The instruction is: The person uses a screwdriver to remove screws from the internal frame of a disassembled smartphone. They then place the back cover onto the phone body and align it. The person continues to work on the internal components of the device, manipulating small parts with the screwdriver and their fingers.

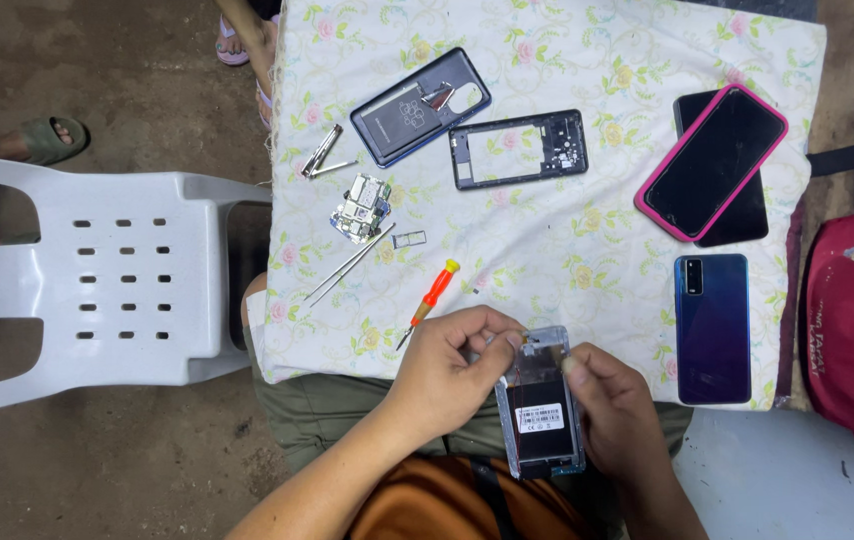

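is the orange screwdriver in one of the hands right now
No, the orange screwdriver lies on the flowered cloth just above the left hand, while both hands hold the opened phone.

An opened phone (539, 405) lies between both hands, with a screwdriver (429, 301) to its left on the cloth (567, 260)

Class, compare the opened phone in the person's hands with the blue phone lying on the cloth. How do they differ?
The opened phone has its back off, showing the battery; the blue phone is closed. The opened phone is held between both hands; the blue phone lies untouched. Both are upright rectangles of similar size.
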